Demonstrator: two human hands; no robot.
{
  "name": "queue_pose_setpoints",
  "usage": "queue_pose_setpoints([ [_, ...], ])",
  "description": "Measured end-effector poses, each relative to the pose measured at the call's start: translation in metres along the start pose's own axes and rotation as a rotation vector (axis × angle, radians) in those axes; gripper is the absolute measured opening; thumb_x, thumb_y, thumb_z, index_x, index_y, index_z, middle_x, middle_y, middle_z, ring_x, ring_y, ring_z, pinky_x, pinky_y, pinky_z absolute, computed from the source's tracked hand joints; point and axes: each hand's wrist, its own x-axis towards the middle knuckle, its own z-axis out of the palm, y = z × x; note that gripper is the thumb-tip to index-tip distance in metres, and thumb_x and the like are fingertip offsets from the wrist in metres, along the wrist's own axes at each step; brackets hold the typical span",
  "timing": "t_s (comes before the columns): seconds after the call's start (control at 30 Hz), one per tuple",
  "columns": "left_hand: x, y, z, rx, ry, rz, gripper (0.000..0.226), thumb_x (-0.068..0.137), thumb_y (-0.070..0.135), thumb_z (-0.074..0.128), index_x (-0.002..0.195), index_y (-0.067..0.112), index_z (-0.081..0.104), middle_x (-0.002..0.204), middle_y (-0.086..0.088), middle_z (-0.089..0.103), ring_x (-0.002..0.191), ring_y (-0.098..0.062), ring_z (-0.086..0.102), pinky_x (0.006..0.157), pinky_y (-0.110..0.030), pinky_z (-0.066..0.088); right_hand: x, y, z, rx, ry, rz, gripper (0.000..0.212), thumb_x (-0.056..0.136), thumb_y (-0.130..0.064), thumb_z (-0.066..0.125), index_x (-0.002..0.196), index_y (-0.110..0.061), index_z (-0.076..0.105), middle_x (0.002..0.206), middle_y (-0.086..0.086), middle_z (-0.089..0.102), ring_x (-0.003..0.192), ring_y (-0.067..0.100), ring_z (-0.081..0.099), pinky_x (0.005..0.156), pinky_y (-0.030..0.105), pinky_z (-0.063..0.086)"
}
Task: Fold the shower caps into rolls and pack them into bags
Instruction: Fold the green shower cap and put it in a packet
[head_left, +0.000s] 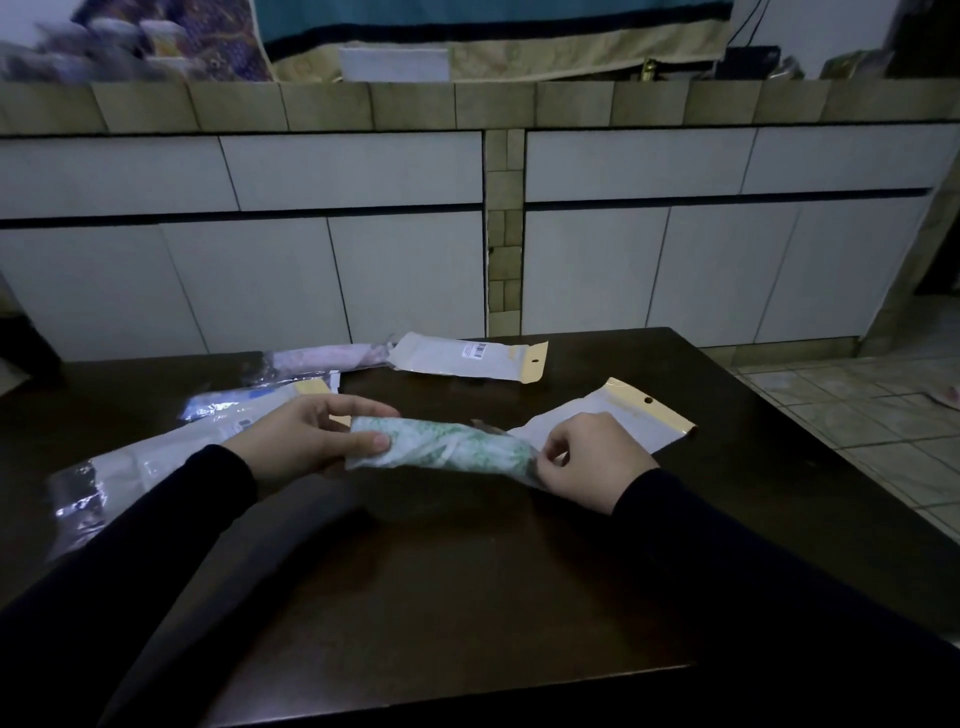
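The left hand (306, 434) has a closed grip on the left end of the roll (441, 447): its thumb lies along the near side and its fingers curl over the top. The roll is a white cap with a green print, lying roughly level between the two hands, just above the bench (467, 571). The right hand (592, 457) pinches the mouth of a bag (613, 421) at the roll's right end, its fingers curled round the plastic edge. The right end of the roll sits inside that mouth; most of the roll is outside, to the left. The bag runs away to the right and back, its yellow header with a hang hole at the far end, resting on the bench.

Beyond the roll lies a second bag (467, 356) with a barcode label, flat on the bench, header to the right. Left of it is a pink roll (322, 358) in clear plastic. Nearer, behind the left hand, lies a blue pack (234, 402), and under the left wrist a larger clear pack (130, 467) with white contents. Dark sleeves cover both forearms. Behind the bench stand white cabinets (363, 234) under a tiled counter.
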Motion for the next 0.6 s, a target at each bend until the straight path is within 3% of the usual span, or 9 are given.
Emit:
queue_pose_setpoints([
  [0.13, -0.001, 0.0, 0.0, 0.051, 0.031, -0.079, 0.033, 0.069, 0.029, 0.08, 0.1, 0.022, 0.072, 0.066, -0.004, 0.068, 0.058, -0.018, 0.048, 0.05, -0.019, 0.042, -0.002, -0.004, 0.01, 0.031, 0.099, -0.004, 0.017, 0.088, -0.035, 0.062, 0.094, -0.021, 0.069, 0.09, -0.002, 0.067, 0.081, 0.01, 0.06, 0.071, 0.02, 0.051],
  [0.23, 0.001, -0.004, 0.007, 0.061, 0.042, -0.122, 0.028, 0.07, 0.025, 0.082, 0.096, 0.024, 0.074, 0.081, -0.011, 0.074, 0.074, -0.027, 0.06, 0.075, -0.039, 0.052, -0.004, -0.009, 0.018, 0.035, 0.155, -0.037, 0.016, 0.088, -0.035, 0.06, 0.092, -0.022, 0.069, 0.091, -0.003, 0.065, 0.08, 0.011, 0.06, 0.072, 0.021, 0.054],
  [0.3, 0.002, -0.006, 0.015, 0.042, 0.055, -0.137, 0.024, 0.074, 0.02, 0.079, 0.097, 0.021, 0.073, 0.09, -0.016, 0.073, 0.079, -0.028, 0.061, 0.082, -0.043, 0.051, -0.005, -0.012, 0.02, 0.045, 0.186, -0.063, 0.016, 0.088, -0.035, 0.06, 0.09, -0.021, 0.069, 0.091, -0.004, 0.066, 0.08, 0.01, 0.06, 0.069, 0.02, 0.053],
  [0.37, 0.004, -0.007, 0.024, -0.002, 0.06, -0.153, 0.021, 0.078, 0.015, 0.074, 0.098, 0.019, 0.07, 0.084, -0.017, 0.072, 0.068, -0.02, 0.061, 0.065, -0.031, 0.052, -0.006, -0.014, 0.021, 0.054, 0.219, -0.101, 0.018, 0.088, -0.034, 0.059, 0.089, -0.02, 0.069, 0.092, -0.005, 0.064, 0.081, 0.009, 0.059, 0.068, 0.017, 0.049],
  [0.43, 0.006, -0.008, 0.032, -0.022, 0.069, -0.168, 0.02, 0.08, 0.013, 0.072, 0.099, 0.016, 0.065, 0.063, -0.006, 0.067, 0.05, -0.009, 0.055, 0.047, -0.018, 0.045, -0.007, -0.015, 0.021, 0.058, 0.244, -0.145, 0.018, 0.088, -0.034, 0.059, 0.088, -0.018, 0.068, 0.093, -0.005, 0.064, 0.081, 0.008, 0.057, 0.069, 0.016, 0.048],
  [0.6, 0.009, -0.008, 0.042, -0.026, 0.153, -0.1, 0.021, 0.082, 0.011, 0.071, 0.099, 0.013, 0.059, 0.043, 0.004, 0.057, 0.038, -0.003, 0.049, 0.039, -0.015, 0.04, -0.012, -0.021, 0.025, -0.028, 0.314, -0.247, 0.021, 0.088, -0.037, 0.057, 0.083, -0.02, 0.068, 0.089, -0.008, 0.064, 0.089, 0.007, 0.053, 0.079, 0.024, 0.049],
])
